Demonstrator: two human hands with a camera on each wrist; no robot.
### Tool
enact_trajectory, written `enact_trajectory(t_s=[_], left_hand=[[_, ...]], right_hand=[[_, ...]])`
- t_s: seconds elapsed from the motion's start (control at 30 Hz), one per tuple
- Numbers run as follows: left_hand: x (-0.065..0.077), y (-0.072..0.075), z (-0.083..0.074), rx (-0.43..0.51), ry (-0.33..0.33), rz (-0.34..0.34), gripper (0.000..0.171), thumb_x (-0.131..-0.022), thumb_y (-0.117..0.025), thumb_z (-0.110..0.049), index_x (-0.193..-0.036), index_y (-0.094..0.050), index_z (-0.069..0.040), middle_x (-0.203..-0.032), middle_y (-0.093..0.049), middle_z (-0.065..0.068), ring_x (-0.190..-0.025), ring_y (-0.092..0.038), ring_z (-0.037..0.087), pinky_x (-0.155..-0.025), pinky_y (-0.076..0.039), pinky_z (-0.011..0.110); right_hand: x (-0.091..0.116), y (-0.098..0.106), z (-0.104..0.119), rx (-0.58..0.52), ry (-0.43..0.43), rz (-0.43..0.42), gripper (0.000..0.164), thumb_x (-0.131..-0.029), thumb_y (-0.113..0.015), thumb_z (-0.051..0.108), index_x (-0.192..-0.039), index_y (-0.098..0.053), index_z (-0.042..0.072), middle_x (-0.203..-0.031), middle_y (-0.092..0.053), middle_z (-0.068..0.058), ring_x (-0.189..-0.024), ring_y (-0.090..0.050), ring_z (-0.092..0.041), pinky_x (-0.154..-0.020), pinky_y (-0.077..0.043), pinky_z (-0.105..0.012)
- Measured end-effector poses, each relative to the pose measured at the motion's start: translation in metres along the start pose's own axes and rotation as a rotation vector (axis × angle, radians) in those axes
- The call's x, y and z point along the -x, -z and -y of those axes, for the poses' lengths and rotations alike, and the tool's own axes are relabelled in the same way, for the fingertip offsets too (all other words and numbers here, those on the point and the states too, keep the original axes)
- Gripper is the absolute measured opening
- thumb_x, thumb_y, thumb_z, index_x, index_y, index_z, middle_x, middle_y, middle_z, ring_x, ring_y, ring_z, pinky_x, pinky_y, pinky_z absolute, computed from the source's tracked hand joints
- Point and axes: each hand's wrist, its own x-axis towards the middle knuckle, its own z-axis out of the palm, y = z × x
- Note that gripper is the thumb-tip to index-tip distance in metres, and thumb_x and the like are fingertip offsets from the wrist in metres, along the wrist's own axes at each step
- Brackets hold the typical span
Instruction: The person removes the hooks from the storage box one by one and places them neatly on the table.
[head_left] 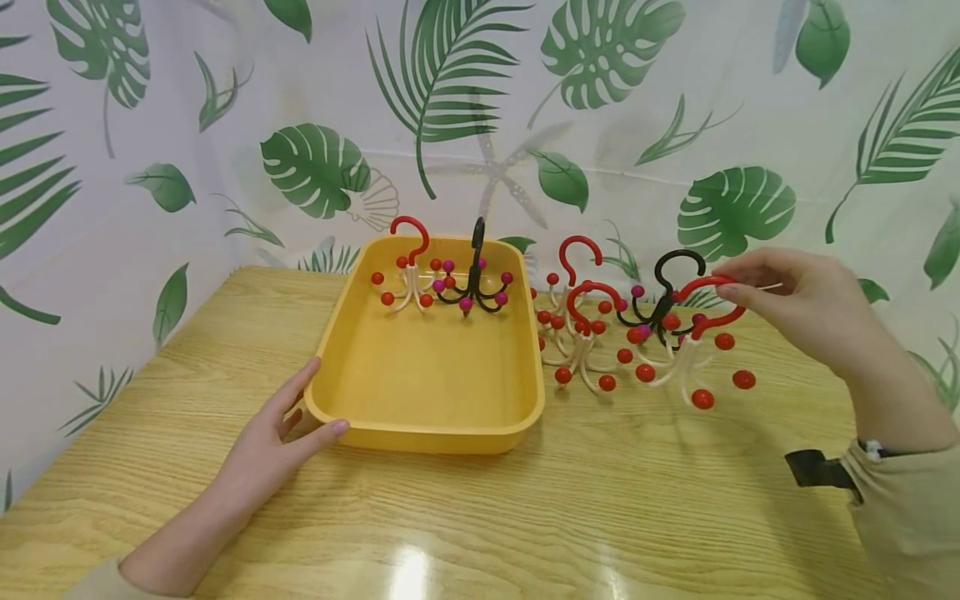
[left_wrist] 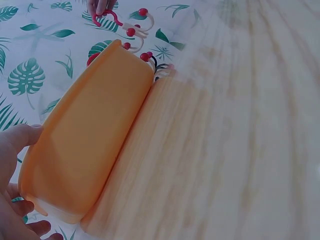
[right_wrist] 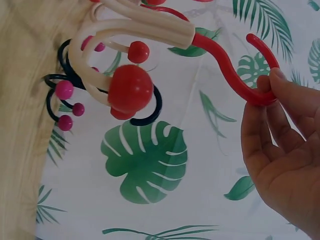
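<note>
My right hand (head_left: pixel 798 304) pinches the red hook of a white multi-arm hanger (head_left: pixel 686 362) with red ball tips. This hanger is held up over the table to the right of the yellow tray (head_left: pixel 431 440). In the right wrist view, thumb and fingertips meet on the hanger's red hook (right_wrist: pixel 232 75). My left hand (head_left: pixel 273 442) rests against the tray's near left corner, thumb on the front rim, fingers along the left side. Inside the tray, toward the back, sit a white hanger (head_left: pixel 410 287) with a red hook and a black hanger (head_left: pixel 475 283) with magenta balls.
Right of the tray stand a white hanger (head_left: pixel 581 350) with a red hook, another like it (head_left: pixel 558 292) behind, and a black hanger (head_left: pixel 660 312). They crowd close together on the wooden table (head_left: pixel 450 517). A leaf-print cloth (head_left: pixel 480 108) hangs behind the table.
</note>
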Motion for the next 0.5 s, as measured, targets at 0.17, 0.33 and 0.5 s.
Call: enact_trajectory(t_s=[0.17, 0.33, 0.5], left_hand=[[0.0, 0.0, 0.0, -0.014, 0.003, -0.006, 0.087, -0.087, -0.071, -0.036, -0.154, -0.018, -0.021, -0.158, -0.016, 0.01, -0.142, -0.018, 0.035, -0.112, -0.024, 0.053], [0.0, 0.0, 0.0, -0.02, 0.009, -0.007, 0.087, -0.087, -0.071, -0.037, -0.154, -0.018, -0.021, -0.157, -0.017, 0.01, -0.141, -0.019, 0.035, -0.112, -0.025, 0.052], [0.0, 0.0, 0.0, -0.014, 0.012, -0.001, 0.087, -0.087, -0.07, -0.037, -0.154, -0.018, -0.021, -0.158, -0.016, 0.011, -0.141, -0.018, 0.035, -0.112, -0.025, 0.053]], right_hand=[[-0.005, -0.006, -0.012, 0.005, -0.006, 0.024, 0.029, -0.092, -0.065, 0.03, -0.114, -0.067, 0.01, -0.098, -0.068, -0.01, -0.077, -0.057, 0.007, -0.062, -0.047, -0.011], [-0.009, -0.013, -0.021, 0.014, -0.002, 0.028, 0.029, -0.092, -0.065, 0.029, -0.113, -0.067, 0.008, -0.099, -0.069, -0.012, -0.077, -0.055, 0.009, -0.061, -0.047, -0.013], [-0.011, -0.019, -0.029, 0.025, -0.008, 0.039, 0.03, -0.092, -0.066, 0.028, -0.113, -0.067, 0.006, -0.101, -0.069, -0.014, -0.077, -0.053, 0.009, -0.062, -0.047, -0.014]])
